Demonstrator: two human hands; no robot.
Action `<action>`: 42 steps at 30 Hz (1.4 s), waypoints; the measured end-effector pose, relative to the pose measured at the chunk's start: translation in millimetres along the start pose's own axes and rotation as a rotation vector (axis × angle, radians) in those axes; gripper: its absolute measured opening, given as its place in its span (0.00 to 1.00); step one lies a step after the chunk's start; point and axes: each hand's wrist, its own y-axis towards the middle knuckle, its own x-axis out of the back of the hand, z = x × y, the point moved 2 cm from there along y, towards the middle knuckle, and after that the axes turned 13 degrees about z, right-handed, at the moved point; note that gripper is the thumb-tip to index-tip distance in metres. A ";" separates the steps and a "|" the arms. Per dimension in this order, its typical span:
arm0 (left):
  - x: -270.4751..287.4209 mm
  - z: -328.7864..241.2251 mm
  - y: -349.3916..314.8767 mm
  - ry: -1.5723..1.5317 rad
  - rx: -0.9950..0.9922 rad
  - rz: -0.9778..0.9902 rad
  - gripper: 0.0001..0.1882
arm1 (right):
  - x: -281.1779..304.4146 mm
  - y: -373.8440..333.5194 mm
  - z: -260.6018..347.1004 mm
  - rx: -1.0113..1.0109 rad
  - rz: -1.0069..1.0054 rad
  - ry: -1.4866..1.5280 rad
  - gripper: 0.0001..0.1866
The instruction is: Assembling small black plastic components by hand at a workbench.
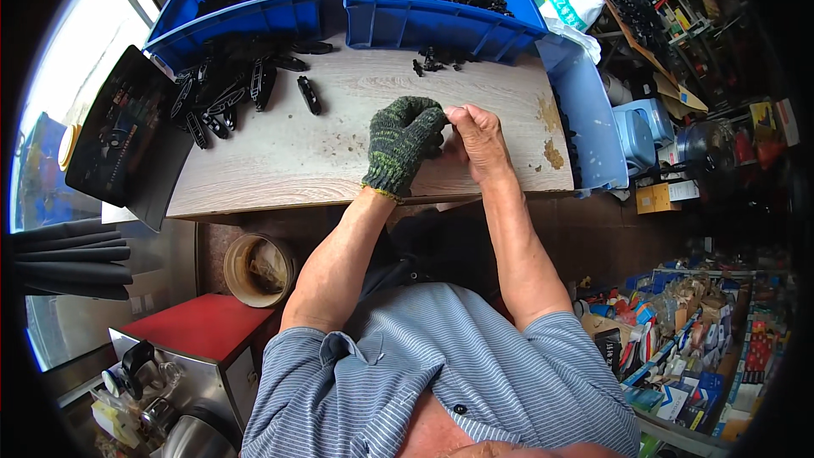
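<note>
My left hand, in a dark green knitted glove, is closed with its fingers curled in over the front part of the table. Something dark shows at its fingertips, too hidden to name. Right beside it my bare right hand is closed in a pinch, thumb and forefinger almost touching the glove. Whatever it pinches is too small to make out. Beyond the glove lies a single long black plastic part. A pile of similar black parts spreads to its left. Small black pieces are scattered farther off.
Two blue bins, a left one and a right one, hold black parts along the table's far side. A dark tilted panel stands at the left edge. A pale blue tub adjoins the right edge; a bucket is below.
</note>
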 end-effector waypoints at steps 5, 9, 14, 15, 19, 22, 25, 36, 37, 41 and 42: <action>-0.8 -2.7 -2.5 0.005 0.018 0.047 0.13 | 1.4 5.4 -11.4 0.185 -0.093 -0.108 0.20; 2.0 4.5 2.7 0.037 0.003 0.111 0.13 | 2.7 4.7 -8.2 0.193 -0.101 -0.105 0.19; 24.6 -11.9 38.7 1.004 -0.449 -0.083 0.14 | 6.1 -10.7 -0.4 0.205 -0.146 0.159 0.15; 25.2 -20.1 48.4 1.131 -0.461 -0.100 0.14 | 11.7 -11.5 1.2 0.157 -0.167 0.254 0.15; 34.2 -26.5 83.7 1.562 -0.481 -0.004 0.15 | 33.9 -20.4 0.8 0.151 -0.238 0.373 0.22; 45.7 -16.3 95.8 1.677 -0.454 0.090 0.13 | 61.5 -27.2 8.4 0.124 -0.400 0.372 0.23; 47.7 -14.1 98.2 1.654 -0.476 0.092 0.11 | 107.4 -33.3 15.6 0.105 -0.662 0.341 0.29; 42.9 -10.2 72.3 1.636 -0.461 0.074 0.09 | 70.3 -16.7 6.6 0.053 -0.410 0.242 0.15; 41.3 -13.0 71.9 1.592 -0.514 0.041 0.09 | 62.9 -13.7 6.9 0.035 -0.331 0.235 0.13; 34.8 -18.0 76.8 1.580 -0.548 0.074 0.08 | 49.1 -5.4 7.8 -0.030 -0.269 0.138 0.10; 36.6 -14.2 80.1 1.668 -0.454 0.150 0.08 | 45.6 -3.7 8.2 -0.030 -0.267 0.137 0.10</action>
